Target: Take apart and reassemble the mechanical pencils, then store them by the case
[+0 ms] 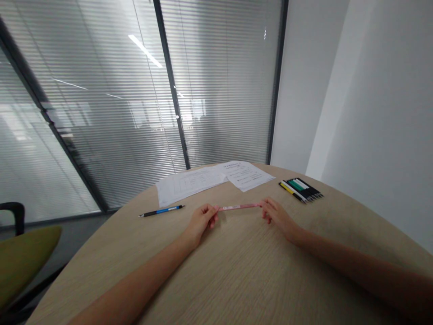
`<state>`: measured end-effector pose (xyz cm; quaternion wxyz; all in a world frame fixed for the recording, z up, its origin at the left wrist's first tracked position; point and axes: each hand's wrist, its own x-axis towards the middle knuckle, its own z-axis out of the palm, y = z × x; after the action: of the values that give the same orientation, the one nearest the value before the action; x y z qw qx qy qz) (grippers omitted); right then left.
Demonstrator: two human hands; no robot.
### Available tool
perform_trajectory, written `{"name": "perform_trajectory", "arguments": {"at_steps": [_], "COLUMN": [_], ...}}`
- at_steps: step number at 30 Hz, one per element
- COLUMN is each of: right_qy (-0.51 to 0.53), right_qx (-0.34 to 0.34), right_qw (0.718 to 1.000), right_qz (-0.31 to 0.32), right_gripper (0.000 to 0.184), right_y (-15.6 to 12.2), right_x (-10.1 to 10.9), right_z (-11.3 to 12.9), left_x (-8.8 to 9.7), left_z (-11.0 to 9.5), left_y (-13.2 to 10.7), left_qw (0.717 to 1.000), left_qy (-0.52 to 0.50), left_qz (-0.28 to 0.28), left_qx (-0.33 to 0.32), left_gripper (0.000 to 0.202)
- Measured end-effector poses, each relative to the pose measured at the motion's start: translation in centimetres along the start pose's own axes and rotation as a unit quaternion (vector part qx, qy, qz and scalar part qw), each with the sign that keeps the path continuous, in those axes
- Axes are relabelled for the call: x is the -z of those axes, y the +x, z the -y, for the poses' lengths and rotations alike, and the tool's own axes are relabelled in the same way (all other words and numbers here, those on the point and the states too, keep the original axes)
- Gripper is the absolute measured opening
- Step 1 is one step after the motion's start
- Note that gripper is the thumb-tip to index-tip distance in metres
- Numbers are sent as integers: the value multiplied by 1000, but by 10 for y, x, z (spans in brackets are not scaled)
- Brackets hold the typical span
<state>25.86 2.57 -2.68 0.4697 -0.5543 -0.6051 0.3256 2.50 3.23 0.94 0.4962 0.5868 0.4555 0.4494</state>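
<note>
A slim pink pen-like stick [241, 207] with a pale printed patch stretches between my two hands, nearly level above the wooden table. My left hand [204, 220] pinches its left end between thumb and fingers. At the other end, the fingertips of my right hand [273, 214] are closed on the tip. What kind of stick it is cannot be made out for sure. To the left of my left hand lies a blue mechanical pencil [161, 211] with a black grip, its tip facing left.
A row of several pens or mechanical pencils [301, 189], black, white, green and yellow, lies beyond my right hand. Printed paper sheets [192, 184] overlap at the far side of the round table [230, 280]. A green chair [27, 262] stands at left; blinds and a wall lie behind.
</note>
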Motion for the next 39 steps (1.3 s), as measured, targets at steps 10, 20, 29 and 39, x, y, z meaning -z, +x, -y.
{"name": "perform_trajectory", "arguments": {"at_steps": [10,20,29,39], "right_qy": [20,79,-38,-554], "right_qx": [-7,-30,-13,197], "right_qw": [999,994,996,807], "right_qz": [-34,-74,-86,-46], "right_gripper": [28,24,29,22], "right_y": [3,3,10,25], "right_x": [1,3,12,49], "right_z": [-6,0,-5,-8], "left_x": [0,3,4,3], "left_z": [0,2,2,6], "left_y": [0,2,4,5], "left_qw": [999,997,993,995], "left_qy": [-36,-67,-99,-72], "left_qz": [-16,-43,-68,-61], "left_qx": [-2,0,0,-15], "left_gripper": [32,30,30,30]}}
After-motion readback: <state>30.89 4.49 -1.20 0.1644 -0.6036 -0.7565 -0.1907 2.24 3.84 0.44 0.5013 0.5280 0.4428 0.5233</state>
